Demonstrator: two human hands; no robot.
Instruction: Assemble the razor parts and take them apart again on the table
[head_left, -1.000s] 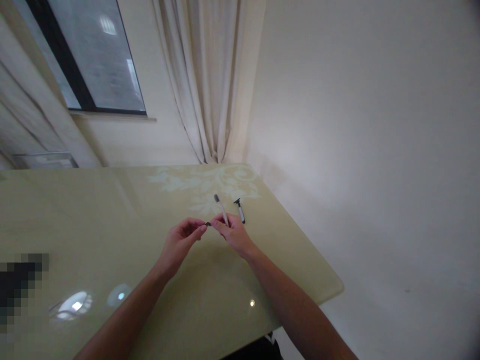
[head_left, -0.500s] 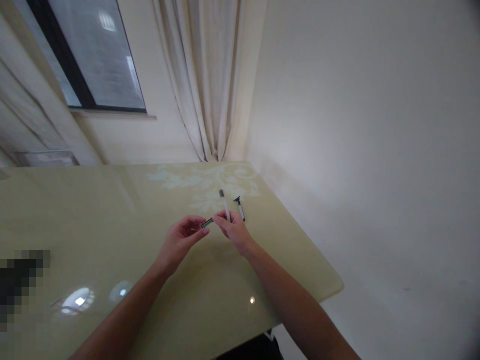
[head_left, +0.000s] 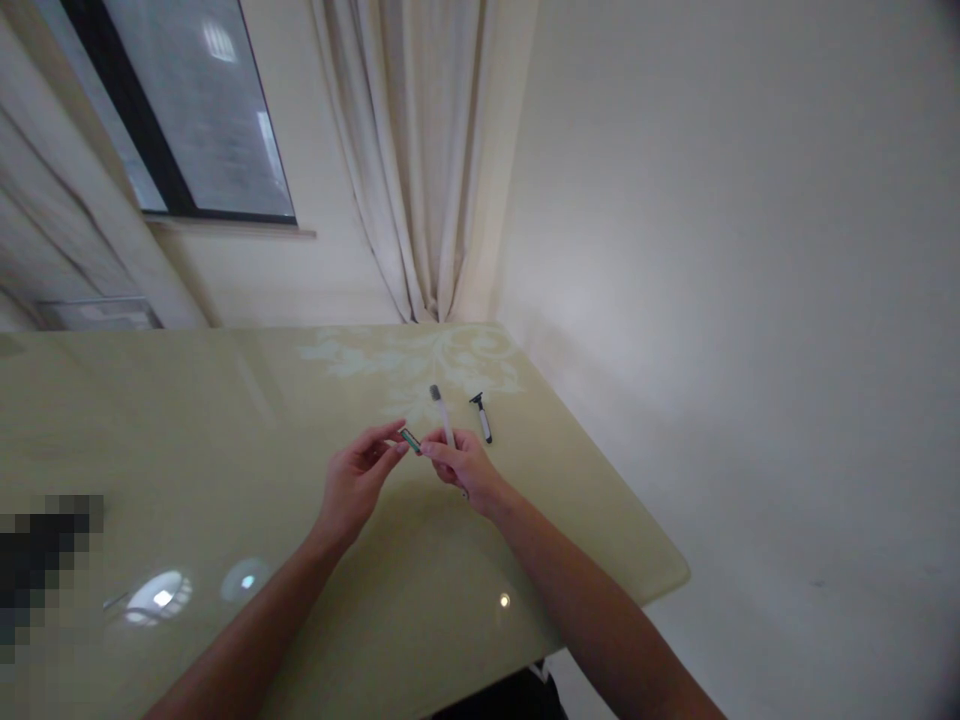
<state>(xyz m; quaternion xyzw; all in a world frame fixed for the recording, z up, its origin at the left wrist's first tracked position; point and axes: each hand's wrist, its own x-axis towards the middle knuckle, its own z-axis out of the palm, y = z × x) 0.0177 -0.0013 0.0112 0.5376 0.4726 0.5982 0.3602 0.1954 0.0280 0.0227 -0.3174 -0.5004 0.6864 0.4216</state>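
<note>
My left hand pinches one end of a small narrow green-and-dark piece between thumb and fingertips. At its other end, the thumb and forefinger of my right hand meet it. A toothbrush with a pale handle and dark bristles sticks up out of my right hand, its lower part hidden by the fingers. A small dark tip shows under that hand; I cannot tell what it belongs to. Just beyond my right hand, a razor with a dark head and grey handle lies on the table.
The glossy yellowish table has a pale floral pattern at its far end and light reflections near the front. A wall runs along the right. Curtains and a window stand behind. A pixelated dark patch covers the left edge.
The small green piece has turned, its left end now tilted upward. The toothbrush head has shifted slightly left and leans more with my right hand. The razor lies where it was.
</note>
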